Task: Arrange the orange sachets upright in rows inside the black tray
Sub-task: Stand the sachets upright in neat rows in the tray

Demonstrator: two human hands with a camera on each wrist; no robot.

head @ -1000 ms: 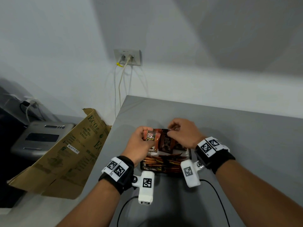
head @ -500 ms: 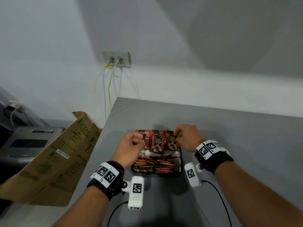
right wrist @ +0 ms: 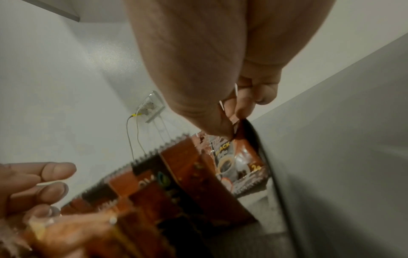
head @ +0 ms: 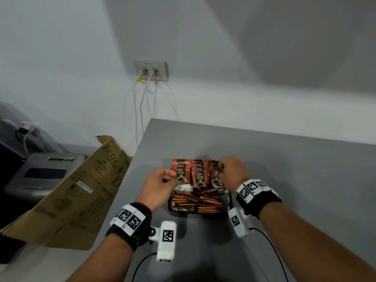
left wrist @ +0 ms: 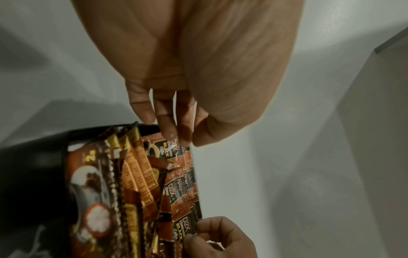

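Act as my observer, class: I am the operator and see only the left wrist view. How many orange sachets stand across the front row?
Observer: Three upright sachets across, in the head view. More rows stand behind them, at the far end of the black tray.
Operator: What is the right hand's grip on?
Observer: The right hand pinches the top corner of the rightmost sachet.
Operator: Anything left of the table?
Observer: A brown cardboard box lies beside the left edge of the table.
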